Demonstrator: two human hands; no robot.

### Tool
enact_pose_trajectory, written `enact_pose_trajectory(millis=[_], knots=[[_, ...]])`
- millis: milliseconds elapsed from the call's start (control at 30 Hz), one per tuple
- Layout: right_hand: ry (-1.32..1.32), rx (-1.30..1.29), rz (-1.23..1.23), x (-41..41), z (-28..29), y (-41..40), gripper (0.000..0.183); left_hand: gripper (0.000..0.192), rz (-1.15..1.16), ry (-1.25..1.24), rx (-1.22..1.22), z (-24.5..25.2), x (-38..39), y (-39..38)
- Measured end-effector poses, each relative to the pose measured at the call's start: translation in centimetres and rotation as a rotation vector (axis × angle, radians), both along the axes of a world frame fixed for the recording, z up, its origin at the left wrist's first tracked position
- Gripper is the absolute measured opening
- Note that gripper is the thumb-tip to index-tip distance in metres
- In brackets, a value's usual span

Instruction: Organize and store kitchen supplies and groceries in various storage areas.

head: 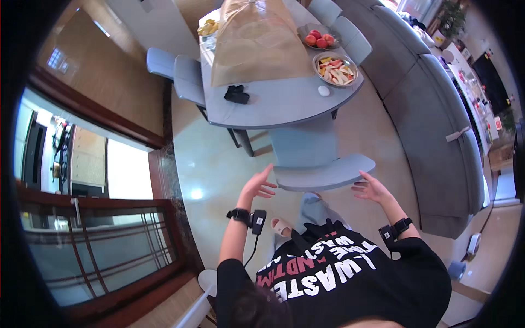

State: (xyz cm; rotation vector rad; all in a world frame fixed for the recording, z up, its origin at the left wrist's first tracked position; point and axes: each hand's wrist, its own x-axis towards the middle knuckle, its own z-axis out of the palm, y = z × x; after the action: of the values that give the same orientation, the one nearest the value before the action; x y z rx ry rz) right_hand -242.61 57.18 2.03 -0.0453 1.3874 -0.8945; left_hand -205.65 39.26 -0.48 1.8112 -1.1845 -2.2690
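Note:
My left hand (259, 184) is held out with its fingers apart, just left of the back of a light grey chair (324, 174). On the other side of that chair, my right hand (370, 187) is spread too, near the end of the chair back. Neither hand holds anything. Beyond the chair stands a grey table (262, 110). A small black object (236, 94) lies near its front edge, and a white egg-shaped thing (323, 91) is at the right, below a bowl of cut fruit pieces (336, 70).
A beige mesh food cover (258, 53) stands on the table. Behind the fruit bowl is a dish of red fruit (320, 39). More chairs (189, 80) flank the table. A long grey sofa (439, 123) runs along the right; a glazed door (102, 246) is at the left.

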Motion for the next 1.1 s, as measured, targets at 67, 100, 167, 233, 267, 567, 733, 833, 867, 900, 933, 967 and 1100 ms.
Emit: enact_pose_trajectory(millis=[67, 100, 167, 233, 267, 567, 733, 833, 867, 900, 933, 967, 1100], knots=[[-0.006, 0.010, -0.030, -1.2, -0.4, -0.8, 0.072, 0.085, -0.127, -0.044, 0.022, -1.7, -2.5, -2.0], [-0.010, 0.015, -0.051, -2.1, -0.4, -1.1, 0.071, 0.081, -0.252, -0.109, 0.061, -2.5, -4.0, -2.5], [-0.048, 0.040, -0.123, -2.8, -1.4, -1.6, 0.064, 0.075, -0.338, -0.072, 0.056, -3.6, -4.8, -2.3], [-0.084, 0.041, -0.178, -4.6, -2.7, -3.2, 0.058, 0.061, -0.273, -0.076, 0.016, -3.7, -5.3, -1.1], [-0.091, 0.077, -0.078, -5.2, -3.5, -3.5, 0.053, 0.049, -0.203, -0.105, -0.042, -6.2, -4.7, -0.7], [-0.124, 0.119, 0.075, -6.4, -4.0, -4.1, 0.044, 0.043, -0.264, -0.080, -0.005, -6.2, -4.1, -0.9], [-0.030, 0.127, 0.095, -7.0, -3.4, -4.5, 0.040, 0.041, -0.225, -0.100, 0.024, -5.3, -5.0, -0.7], [-0.005, 0.065, 0.131, -7.9, -4.2, -6.0, 0.046, 0.038, -0.202, -0.108, 0.036, -6.1, -4.6, -0.8], [0.003, 0.062, 0.135, -8.0, -4.5, -7.1, 0.046, 0.036, -0.191, -0.112, 0.061, -6.3, -4.5, -1.2], [0.012, 0.067, 0.141, -8.0, -4.5, -7.5, 0.046, 0.036, -0.190, -0.109, 0.072, -6.6, -4.4, -1.2], [0.011, 0.071, 0.150, -7.6, -3.8, -8.1, 0.046, 0.036, -0.206, -0.111, 0.077, -6.9, -4.1, -2.0], [0.000, 0.069, 0.152, -7.4, -2.8, -8.6, 0.046, 0.036, -0.220, -0.113, 0.083, -7.2, -4.1, -2.5], [-0.044, 0.070, 0.148, -7.5, -3.0, -8.6, 0.045, 0.037, -0.262, -0.117, 0.080, -5.9, -4.4, -3.2]])
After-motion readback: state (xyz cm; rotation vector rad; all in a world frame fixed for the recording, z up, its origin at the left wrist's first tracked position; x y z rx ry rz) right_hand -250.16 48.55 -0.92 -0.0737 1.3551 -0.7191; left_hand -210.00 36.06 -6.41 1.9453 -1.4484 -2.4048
